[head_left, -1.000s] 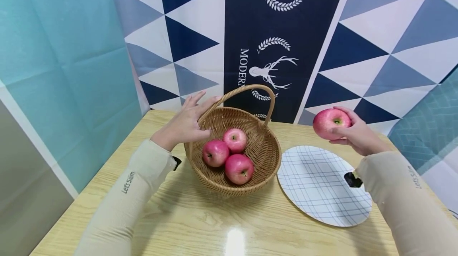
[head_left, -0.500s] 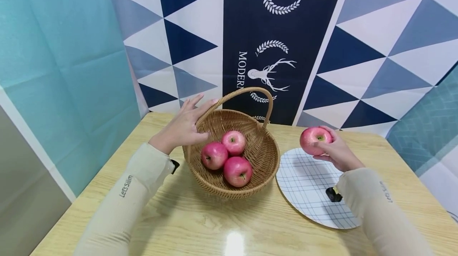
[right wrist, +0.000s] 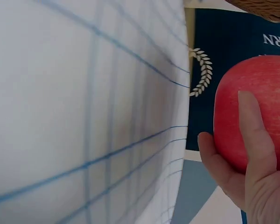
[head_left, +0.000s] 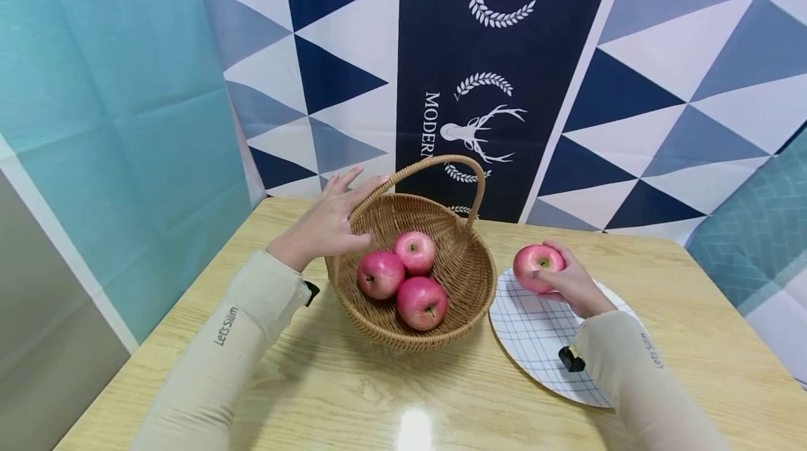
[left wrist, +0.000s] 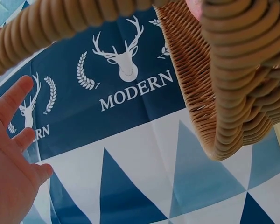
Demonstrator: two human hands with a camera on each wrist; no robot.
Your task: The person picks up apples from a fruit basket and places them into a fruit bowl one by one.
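Observation:
My right hand (head_left: 572, 284) grips a red apple (head_left: 536, 269) over the far-left part of a flat white plate (head_left: 536, 335) with blue check lines. In the right wrist view, thumb and fingers lie around the apple (right wrist: 252, 121), with a gap between it and the plate (right wrist: 107, 116). My left hand (head_left: 324, 223) is at the left side of a wicker basket (head_left: 469, 276), fingers extended near its arched handle (head_left: 435, 160). The left wrist view shows those fingers (left wrist: 14, 100) spread and not curled round the handle. Inside the basket lie three apples (head_left: 421, 302).
The basket and plate stand side by side on a light wooden table (head_left: 353, 395). A patterned cloth (head_left: 340, 87) hangs behind the table, and a teal cloth (head_left: 126, 122) hangs on the left.
My right hand has carried the apple left and lower, from above the plate's far right toward its far-left part, nearer the basket. The left hand and basket have stayed in place.

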